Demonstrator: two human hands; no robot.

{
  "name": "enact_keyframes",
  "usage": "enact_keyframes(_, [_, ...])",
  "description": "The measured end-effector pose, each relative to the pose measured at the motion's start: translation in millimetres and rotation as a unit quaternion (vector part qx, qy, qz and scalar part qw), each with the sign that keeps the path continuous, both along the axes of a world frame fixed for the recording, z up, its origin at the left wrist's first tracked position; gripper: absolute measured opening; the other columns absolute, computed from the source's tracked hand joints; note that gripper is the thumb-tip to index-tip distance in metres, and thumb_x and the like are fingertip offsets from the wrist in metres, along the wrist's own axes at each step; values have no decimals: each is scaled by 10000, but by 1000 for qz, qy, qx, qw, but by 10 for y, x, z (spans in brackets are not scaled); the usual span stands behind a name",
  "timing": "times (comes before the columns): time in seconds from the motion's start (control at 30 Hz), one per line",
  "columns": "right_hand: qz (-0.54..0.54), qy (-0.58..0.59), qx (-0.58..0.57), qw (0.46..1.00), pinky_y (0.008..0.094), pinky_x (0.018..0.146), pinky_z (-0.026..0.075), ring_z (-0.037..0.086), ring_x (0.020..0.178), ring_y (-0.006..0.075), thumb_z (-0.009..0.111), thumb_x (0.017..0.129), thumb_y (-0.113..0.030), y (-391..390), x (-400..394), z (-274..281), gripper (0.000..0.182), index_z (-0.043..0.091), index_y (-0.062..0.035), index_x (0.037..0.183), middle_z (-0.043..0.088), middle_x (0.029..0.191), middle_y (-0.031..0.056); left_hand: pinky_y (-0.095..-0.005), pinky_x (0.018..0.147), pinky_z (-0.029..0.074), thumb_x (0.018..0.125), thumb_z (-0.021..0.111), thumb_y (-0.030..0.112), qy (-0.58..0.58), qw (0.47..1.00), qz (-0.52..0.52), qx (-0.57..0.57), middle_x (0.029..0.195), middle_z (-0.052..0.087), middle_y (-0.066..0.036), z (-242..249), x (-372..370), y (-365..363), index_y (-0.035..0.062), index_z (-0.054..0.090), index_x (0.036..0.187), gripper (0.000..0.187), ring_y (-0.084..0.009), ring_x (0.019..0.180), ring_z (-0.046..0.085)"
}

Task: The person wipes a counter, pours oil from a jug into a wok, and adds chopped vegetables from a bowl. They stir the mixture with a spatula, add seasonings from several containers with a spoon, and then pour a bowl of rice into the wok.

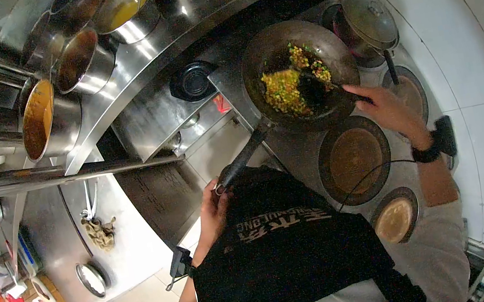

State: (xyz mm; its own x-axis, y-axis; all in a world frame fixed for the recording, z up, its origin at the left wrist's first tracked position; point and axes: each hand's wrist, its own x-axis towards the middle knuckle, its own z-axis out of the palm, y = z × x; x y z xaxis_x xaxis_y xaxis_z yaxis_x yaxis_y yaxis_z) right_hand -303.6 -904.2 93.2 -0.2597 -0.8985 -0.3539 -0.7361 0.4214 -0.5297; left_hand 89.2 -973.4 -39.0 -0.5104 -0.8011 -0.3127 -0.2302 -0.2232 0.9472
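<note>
A dark wok [327, 48] sits over the stove at the upper centre, its long handle pointing down and left. Inside it lies chopped yellow and green food [285, 93], spread in a larger patch and a smaller one to the right. My left hand [214, 206] is closed round the end of the wok handle [243, 162]. At the wok's right rim is my right hand [386, 107], its index finger stretched toward the food. A thin dark thing shows at that fingertip; whether the fingers grip it is hard to make out.
Round burners [355, 160] lie below and right of the wok. A lidded pot [368, 15] with a handle stands at the upper right. Steel pots of sauce [130, 31] line the curved shelf [169, 32]. A black dish [194, 82] is left of the wok.
</note>
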Motion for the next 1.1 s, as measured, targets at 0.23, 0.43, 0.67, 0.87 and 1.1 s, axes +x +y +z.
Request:
enact_keyframes(0.23, [77, 25, 85, 993, 351, 811, 437, 576, 928, 279, 508, 836, -108, 399, 99, 522, 366, 491, -121, 1202, 576, 1039, 190, -252, 860, 381, 874, 439, -25, 2, 999, 24, 31, 1072, 528, -96, -10, 22, 14, 53, 328, 1269, 418, -154, 970, 512])
enact_keyframes(0.43, [5, 67, -18, 998, 369, 770, 449, 581, 881, 319, 520, 835, -124, 31, 21, 185, 363, 497, -142, 1197, 582, 1002, 201, -277, 894, 380, 872, 450, -16, 7, 1000, 16, 25, 1092, 535, -96, 8, 59, 19, 42, 359, 1247, 390, -158, 1006, 508])
enact_keyframes(0.67, [-11, 155, 73, 985, 341, 784, 447, 585, 872, 294, 519, 819, -76, 24, -94, 265, 342, 526, -93, 1161, 576, 1048, 185, -311, 970, 317, 886, 452, 64, -123, 983, -128, 53, 1193, 499, -119, 130, 336, 108, 30, 420, 1230, 347, -194, 1130, 446])
enact_keyframes(0.87, [7, 87, 123, 989, 326, 787, 440, 586, 825, 246, 500, 805, -25, 606, -309, 752, 360, 527, -72, 1161, 590, 1024, 171, -318, 1021, 247, 861, 404, 32, -50, 985, -92, 137, 1219, 484, -125, 373, 123, 230, 6, 480, 1184, 333, -204, 1187, 394])
enact_keyframes(1.1, [33, 71, -16, 997, 313, 818, 419, 573, 857, 222, 496, 796, 1, 163, -290, 218, 394, 512, -76, 1182, 599, 972, 161, -280, 972, 290, 812, 366, -42, -69, 974, -63, 205, 1142, 522, -106, 204, 51, 370, 30, 544, 1104, 350, -181, 1096, 463])
